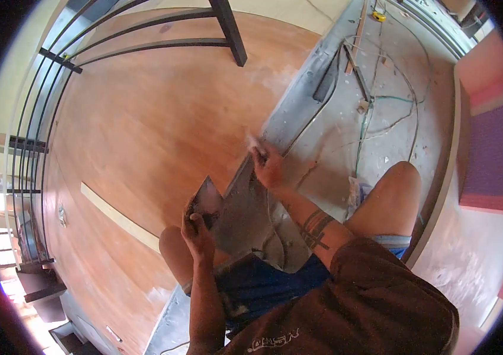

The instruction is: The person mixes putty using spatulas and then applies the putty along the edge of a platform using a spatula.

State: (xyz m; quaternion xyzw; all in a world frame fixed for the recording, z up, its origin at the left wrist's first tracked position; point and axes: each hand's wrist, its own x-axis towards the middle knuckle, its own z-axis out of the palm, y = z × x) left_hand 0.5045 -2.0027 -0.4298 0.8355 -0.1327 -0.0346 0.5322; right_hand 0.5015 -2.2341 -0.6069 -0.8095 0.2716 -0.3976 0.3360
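My left hand [198, 235] grips a flat plate [209, 196] with a pointed corner and pinkish paste on its face, dark at the rim. Its thumb presses on the near side. Farther forward, my right hand [268, 168] is closed at the long edge of a large wooden panel [162, 118]. A pale, blurred bit shows past its fingertips; I cannot make out what it is. Pale, cloudy smears mark the panel near this edge. Along it runs a grey side strip [290, 100].
A black barred metal frame [227, 32] lies over the panel's far part. A pale wooden strip [118, 218] rests on the panel at left. Cables [390, 97], a dark metal bar [358, 80] and a yellow tape measure [378, 16] lie on the grey floor at right.
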